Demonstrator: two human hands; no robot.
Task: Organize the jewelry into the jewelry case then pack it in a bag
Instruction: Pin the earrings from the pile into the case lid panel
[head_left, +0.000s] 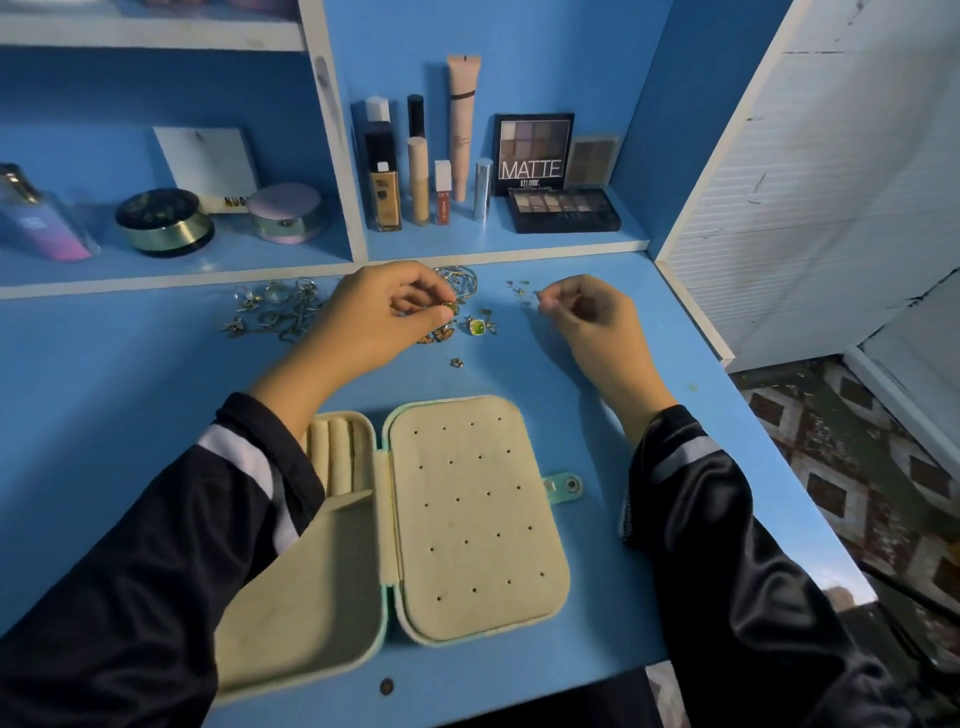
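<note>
An open jewelry case (467, 519) with cream lining and a mint shell lies on the blue desk (130, 374). Its right half is a pad dotted with small holes; its left half has ring rolls (335, 457), partly hidden by my left sleeve. My left hand (374, 317) pinches a green-stone earring (451, 307) above the jewelry. My right hand (587, 317) pinches something tiny, too small to identify, near small earring backs (519, 288). A second green-stone earring (478, 327) lies between my hands. Silver rings (270, 306) and bangles (460, 278) lie along the back of the desk.
A small stud (457, 362) lies loose in front of the jewelry. Makeup bottles (415, 176), eyeshadow palettes (561, 208) and compacts (166, 221) fill the shelf behind. A white panel (779, 182) borders the desk on the right, with patterned floor (857, 467) beyond its edge.
</note>
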